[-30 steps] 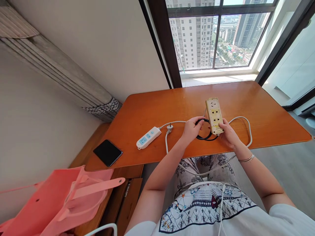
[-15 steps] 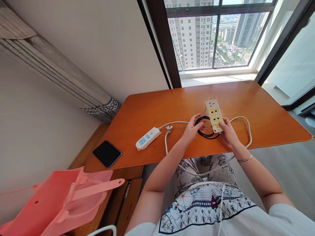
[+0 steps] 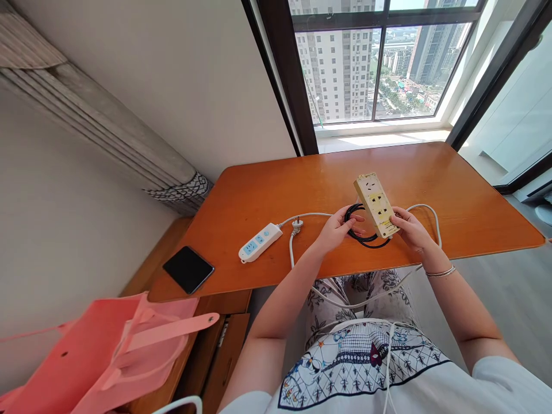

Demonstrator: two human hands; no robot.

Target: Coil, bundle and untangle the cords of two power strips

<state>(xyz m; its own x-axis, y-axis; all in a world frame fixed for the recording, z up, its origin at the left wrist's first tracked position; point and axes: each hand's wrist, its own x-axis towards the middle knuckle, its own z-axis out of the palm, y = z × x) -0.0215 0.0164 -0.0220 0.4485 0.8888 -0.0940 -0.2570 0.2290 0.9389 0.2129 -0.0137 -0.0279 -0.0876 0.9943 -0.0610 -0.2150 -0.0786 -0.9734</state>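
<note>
"Where have you got that yellowed power strip (image 3: 376, 204)?"

"Over the table (image 3: 276, 184), towards my side, tilted. My right hand (image 3: 411, 231) pinches its lower end, thumb on the socket face. Where my other right fingers press underneath, I can't tell."

"How would it handle?"

"Stiff and fairly light, I'd guess, its hard casing a little slick. I'd hold it by the long sides near the cord end, where the cord's pull would twist it least."

"And your left hand (image 3: 334, 231)?"

"It has the looped black cord (image 3: 374, 246), thumb over the loops, fingertips slightly spread. The cord looks springy; loose loops could slide off."

"What's in the way?"

"Mostly the white cord (image 3: 437, 224). It curves round on my right and droops over my lap, so a sleeve or wrist could snag it. On my left are its plug (image 3: 297, 225), standing prongs up, and the white power strip (image 3: 259, 242). Further left lies a dark-screened device (image 3: 188, 269), near the edge, with a pink bag (image 3: 99, 351) below."
</note>
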